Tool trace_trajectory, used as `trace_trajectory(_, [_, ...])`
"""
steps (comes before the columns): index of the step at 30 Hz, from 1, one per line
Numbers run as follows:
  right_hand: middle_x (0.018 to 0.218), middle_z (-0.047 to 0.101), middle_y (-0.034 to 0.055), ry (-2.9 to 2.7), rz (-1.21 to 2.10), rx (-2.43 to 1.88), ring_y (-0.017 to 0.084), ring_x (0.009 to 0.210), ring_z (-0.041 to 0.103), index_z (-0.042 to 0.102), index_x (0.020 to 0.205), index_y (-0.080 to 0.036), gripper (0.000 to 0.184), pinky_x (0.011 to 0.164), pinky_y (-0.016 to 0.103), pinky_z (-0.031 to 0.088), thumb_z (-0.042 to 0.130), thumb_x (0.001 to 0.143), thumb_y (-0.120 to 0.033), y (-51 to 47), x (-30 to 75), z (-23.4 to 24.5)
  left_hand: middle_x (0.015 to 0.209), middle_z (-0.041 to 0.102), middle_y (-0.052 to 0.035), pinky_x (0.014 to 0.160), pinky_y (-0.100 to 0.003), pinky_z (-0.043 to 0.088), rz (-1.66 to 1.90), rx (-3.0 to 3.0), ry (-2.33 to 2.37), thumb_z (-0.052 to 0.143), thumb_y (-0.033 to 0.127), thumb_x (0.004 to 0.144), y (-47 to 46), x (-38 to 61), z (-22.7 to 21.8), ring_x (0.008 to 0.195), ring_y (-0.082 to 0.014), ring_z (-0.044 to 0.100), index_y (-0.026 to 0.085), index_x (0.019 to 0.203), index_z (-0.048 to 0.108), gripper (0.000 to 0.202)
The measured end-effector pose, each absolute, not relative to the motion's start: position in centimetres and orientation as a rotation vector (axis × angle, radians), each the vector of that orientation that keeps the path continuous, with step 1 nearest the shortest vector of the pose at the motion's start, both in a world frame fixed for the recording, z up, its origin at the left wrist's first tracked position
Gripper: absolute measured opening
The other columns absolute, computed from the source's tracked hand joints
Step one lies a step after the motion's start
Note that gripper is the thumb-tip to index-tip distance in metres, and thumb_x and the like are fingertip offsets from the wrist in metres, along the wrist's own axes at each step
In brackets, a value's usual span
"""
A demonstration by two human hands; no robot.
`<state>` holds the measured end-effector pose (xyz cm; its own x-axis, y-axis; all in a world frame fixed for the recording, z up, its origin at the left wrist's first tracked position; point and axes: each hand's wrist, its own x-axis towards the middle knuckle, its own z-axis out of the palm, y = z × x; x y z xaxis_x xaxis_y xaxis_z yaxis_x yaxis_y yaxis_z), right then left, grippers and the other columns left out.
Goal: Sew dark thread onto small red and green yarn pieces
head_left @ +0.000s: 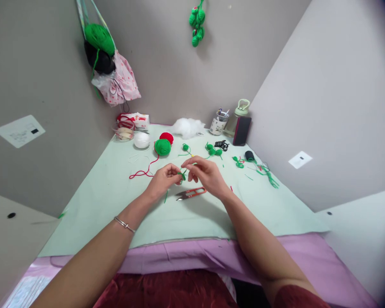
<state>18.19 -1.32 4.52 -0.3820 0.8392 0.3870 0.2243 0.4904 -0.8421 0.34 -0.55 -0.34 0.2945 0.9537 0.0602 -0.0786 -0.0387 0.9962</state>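
Note:
Between thumb and fingers, my left hand (pixel 167 177) pinches a small piece of green yarn work (pixel 182 175) over the middle of the table. Close beside it, my right hand (pixel 205 173) has its thumb and forefinger brought together at the upper end of the green strand. Whether a needle or only yarn is between those fingertips is too small to make out. Just below the hands lies a pair of orange-handled thread snips (pixel 191 193), blades pointing left. A short green yarn scrap (pixel 166 196) rests under my left wrist.
Behind my hands are green (pixel 163 147) and red yarn balls (pixel 167 137), a white ball (pixel 142 140) and white stuffing (pixel 188 128). Small green crocheted balls (pixel 212 150) and black scissors (pixel 222 145) lie right of centre. A pen cup (pixel 218 124), bottle (pixel 233 122) and phone (pixel 242 131) stand at the back right.

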Motion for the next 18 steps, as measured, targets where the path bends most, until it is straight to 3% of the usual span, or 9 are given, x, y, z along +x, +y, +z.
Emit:
trace_trajectory(2, [0.078, 0.065, 0.0008, -1.631, 1.195, -0.812, 0.013, 0.058, 0.063, 0.052, 0.091, -0.023, 0.025, 0.054, 0.026, 0.051, 0.054, 0.092, -0.048, -1.2, 18.5, 5.0, 0.074, 0.062, 0.001, 0.07, -0.029, 0.046, 1.039, 1.346, 0.944, 0.069, 0.027, 0.073, -0.5, 0.4, -0.5, 0.066, -0.0129, 0.059, 0.017, 0.084, 0.058, 0.019])
trace_trajectory(4, [0.07, 0.063, -0.0028, -1.462, 1.299, -0.745, 0.015, 0.063, 0.067, 0.05, 0.091, -0.023, 0.027, 0.063, 0.029, 0.056, 0.058, 0.09, -0.048, -0.9, 19.0, 5.4, 0.074, 0.06, 0.0015, 0.068, -0.028, 0.045, 1.034, 1.37, 0.974, 0.068, 0.025, 0.071, -0.5, 0.4, -0.6, 0.065, -0.0121, 0.057, 0.018, 0.082, 0.056, 0.018])
trace_trajectory(7, [0.061, 0.055, -0.0066, -1.259, 1.159, -0.693, 0.015, 0.075, 0.071, 0.05, 0.087, -0.022, 0.026, 0.08, 0.033, 0.057, 0.064, 0.088, -0.044, -0.3, 19.6, 5.5, 0.074, 0.058, 0.0021, 0.066, -0.027, 0.045, 1.041, 1.401, 0.961, 0.067, 0.023, 0.072, -0.4, 0.3, -0.5, 0.065, -0.0119, 0.056, 0.018, 0.083, 0.055, 0.017])
trace_trajectory(10, [0.059, 0.052, -0.0073, -1.188, 1.021, -0.719, 0.015, 0.078, 0.071, 0.051, 0.086, -0.022, 0.026, 0.084, 0.033, 0.056, 0.065, 0.087, -0.043, 0.2, 19.9, 5.3, 0.075, 0.059, 0.0025, 0.067, -0.027, 0.045, 1.041, 1.385, 0.896, 0.068, 0.023, 0.074, -0.5, 0.2, -0.2, 0.065, -0.0114, 0.058, 0.018, 0.084, 0.056, 0.016])
trace_trajectory(14, [0.059, 0.058, -0.0044, -1.404, 0.969, -0.847, 0.014, 0.065, 0.066, 0.055, 0.087, -0.02, 0.025, 0.068, 0.028, 0.053, 0.063, 0.088, -0.044, 0.2, 19.9, 5.2, 0.076, 0.062, 0.0018, 0.072, -0.027, 0.048, 1.062, 1.21, 0.832, 0.072, 0.028, 0.076, -0.6, 0.2, 0.0, 0.067, -0.0109, 0.06, 0.017, 0.085, 0.058, 0.02])
trace_trajectory(18, [0.056, 0.057, -0.0059, -1.61, 0.845, -0.974, 0.011, 0.049, 0.056, 0.053, 0.096, -0.021, 0.02, 0.049, 0.023, 0.041, 0.058, 0.091, -0.04, -0.3, 19.5, 4.7, 0.08, 0.065, 0.0003, 0.082, -0.03, 0.051, 1.128, 0.967, 0.765, 0.075, 0.029, 0.075, -0.5, 0.0, 0.2, 0.074, -0.012, 0.064, 0.017, 0.088, 0.058, 0.025])
